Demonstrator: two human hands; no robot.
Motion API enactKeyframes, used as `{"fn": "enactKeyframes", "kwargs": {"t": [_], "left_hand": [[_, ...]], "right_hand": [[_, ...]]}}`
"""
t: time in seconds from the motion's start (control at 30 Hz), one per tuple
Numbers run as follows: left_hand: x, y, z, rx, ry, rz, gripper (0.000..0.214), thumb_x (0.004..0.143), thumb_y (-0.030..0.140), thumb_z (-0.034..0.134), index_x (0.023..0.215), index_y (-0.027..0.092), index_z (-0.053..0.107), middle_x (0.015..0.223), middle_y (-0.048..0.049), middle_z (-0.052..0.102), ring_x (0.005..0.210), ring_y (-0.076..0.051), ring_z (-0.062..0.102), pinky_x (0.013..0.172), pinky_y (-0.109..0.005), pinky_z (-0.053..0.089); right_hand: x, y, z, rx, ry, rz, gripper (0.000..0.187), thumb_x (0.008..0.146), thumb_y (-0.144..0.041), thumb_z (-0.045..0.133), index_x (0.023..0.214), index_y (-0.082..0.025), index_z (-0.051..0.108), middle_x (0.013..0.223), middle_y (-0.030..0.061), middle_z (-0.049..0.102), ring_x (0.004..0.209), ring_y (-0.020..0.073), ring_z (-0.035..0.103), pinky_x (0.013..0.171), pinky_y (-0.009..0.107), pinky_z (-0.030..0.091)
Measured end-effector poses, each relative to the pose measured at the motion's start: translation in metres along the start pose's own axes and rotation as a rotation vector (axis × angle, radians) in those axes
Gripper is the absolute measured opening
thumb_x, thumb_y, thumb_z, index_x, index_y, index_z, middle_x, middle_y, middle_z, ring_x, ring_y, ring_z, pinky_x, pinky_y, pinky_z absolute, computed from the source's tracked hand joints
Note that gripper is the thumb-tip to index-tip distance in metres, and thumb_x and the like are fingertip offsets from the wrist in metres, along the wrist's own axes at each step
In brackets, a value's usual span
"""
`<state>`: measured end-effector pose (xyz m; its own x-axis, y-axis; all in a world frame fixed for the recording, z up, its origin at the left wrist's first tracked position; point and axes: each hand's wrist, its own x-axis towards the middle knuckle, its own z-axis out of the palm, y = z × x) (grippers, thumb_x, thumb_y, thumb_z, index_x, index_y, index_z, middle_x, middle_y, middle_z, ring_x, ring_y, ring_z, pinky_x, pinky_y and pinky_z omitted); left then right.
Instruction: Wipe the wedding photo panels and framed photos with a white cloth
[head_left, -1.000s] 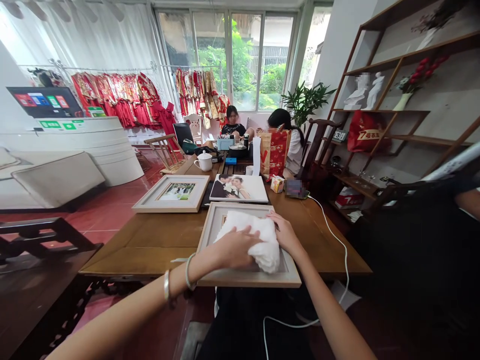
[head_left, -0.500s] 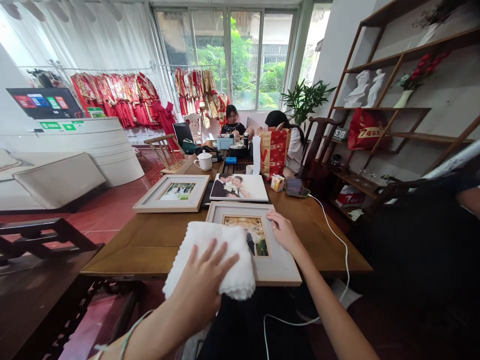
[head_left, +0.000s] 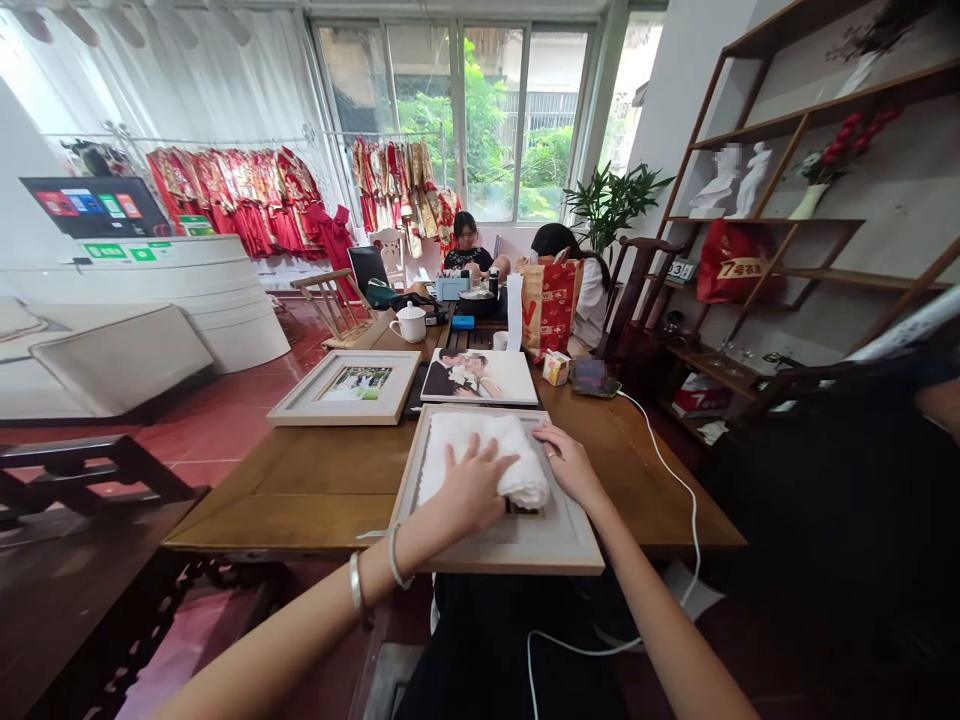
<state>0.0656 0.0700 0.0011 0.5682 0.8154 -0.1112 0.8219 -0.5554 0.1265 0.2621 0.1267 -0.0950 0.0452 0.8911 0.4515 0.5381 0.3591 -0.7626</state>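
A pale wooden picture frame (head_left: 570,545) lies flat at the near edge of the brown table (head_left: 315,480). A white cloth (head_left: 517,450) is spread over its upper half. My left hand (head_left: 469,490) presses flat on the cloth with fingers spread. My right hand (head_left: 571,468) rests open on the frame's right side, fingertips touching the cloth's edge. The photo under the cloth is mostly hidden.
A second framed photo (head_left: 346,386) and a photo print (head_left: 480,377) lie farther back. Beyond them are a white teapot (head_left: 410,322), a red bag (head_left: 550,304), a phone (head_left: 591,377) with a white cable (head_left: 679,480). Two people sit at the far end. Shelves stand on the right.
My left hand slid the cloth from the frame's lower left edge back up onto the frame, covering the photo again. My right hand stayed on the frame's right side.
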Motion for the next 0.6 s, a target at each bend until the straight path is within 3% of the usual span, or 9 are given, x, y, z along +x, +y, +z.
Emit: {"fn": "enactKeyframes", "kwargs": {"t": [0.17,0.4,0.5,0.6], "left_hand": [[-0.014,0.033,0.006,-0.067,-0.039,0.109,0.074,0.069,0.016,0.046,0.14,0.025,0.031,0.148,-0.0117,0.029,0.137,-0.042,0.014,0.095,-0.077,0.02],[-0.059,0.041,0.007,-0.083,-0.086,0.27,0.077,0.067,0.015,0.051,0.139,0.035,0.032,0.152,-0.0027,0.023,0.14,-0.037,0.006,0.103,-0.073,0.006],[-0.078,0.04,0.007,-0.041,-0.132,0.244,0.082,0.064,0.015,0.056,0.139,0.035,0.032,0.154,-0.0038,0.016,0.14,-0.038,0.004,0.103,-0.073,0.005],[-0.087,0.031,0.004,0.027,-0.169,0.106,0.087,0.06,0.01,0.057,0.139,0.036,0.033,0.154,-0.0051,0.017,0.139,-0.04,0.007,0.102,-0.073,0.009]], "right_hand": [[0.002,0.005,-0.002,0.064,-0.039,0.012,0.032,0.071,-0.01,0.048,0.09,-0.022,0.072,0.106,0.0063,0.071,0.117,0.0224,0.056,0.103,0.041,0.04],[0.002,0.006,0.001,0.03,-0.002,0.01,0.032,0.073,-0.01,0.047,0.09,-0.019,0.073,0.107,0.0086,0.071,0.116,0.0229,0.056,0.104,0.043,0.039],[0.001,0.004,0.003,0.019,0.008,0.02,0.034,0.073,-0.008,0.046,0.091,-0.019,0.072,0.107,0.009,0.07,0.117,0.0222,0.056,0.105,0.042,0.038],[-0.001,0.001,0.003,0.028,0.021,0.014,0.034,0.075,-0.008,0.045,0.092,-0.019,0.072,0.109,0.0092,0.069,0.118,0.0219,0.055,0.107,0.043,0.036]]}}
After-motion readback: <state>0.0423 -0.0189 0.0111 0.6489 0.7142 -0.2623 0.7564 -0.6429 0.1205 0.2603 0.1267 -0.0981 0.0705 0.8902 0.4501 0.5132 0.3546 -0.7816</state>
